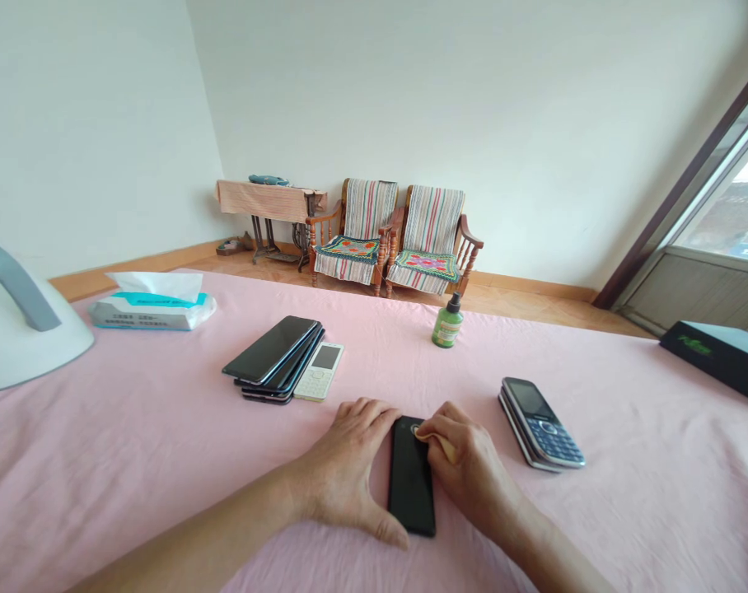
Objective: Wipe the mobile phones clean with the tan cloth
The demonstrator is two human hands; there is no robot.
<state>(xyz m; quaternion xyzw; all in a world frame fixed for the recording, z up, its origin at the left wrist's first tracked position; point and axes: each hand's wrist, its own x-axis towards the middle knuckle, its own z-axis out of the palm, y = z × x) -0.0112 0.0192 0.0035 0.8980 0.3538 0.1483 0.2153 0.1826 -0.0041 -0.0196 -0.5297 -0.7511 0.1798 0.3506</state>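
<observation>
A black smartphone (412,486) lies on the pink cloth in front of me, with a round camera ring near its far end. My left hand (349,469) holds it along its left side, thumb at the near corner and fingers at the far corner. My right hand (466,453) is closed around a small pale yellow cloth (445,447), pressed to the phone beside the camera ring. Part of the cloth is hidden inside the fingers.
Stacked phones (275,354) and a white keypad phone (320,372) lie left. A dark keypad phone (540,424) tops another pile right. Behind stand a green spray bottle (446,327) and tissue pack (151,313). A white appliance (21,329) and black box (713,358) flank the table.
</observation>
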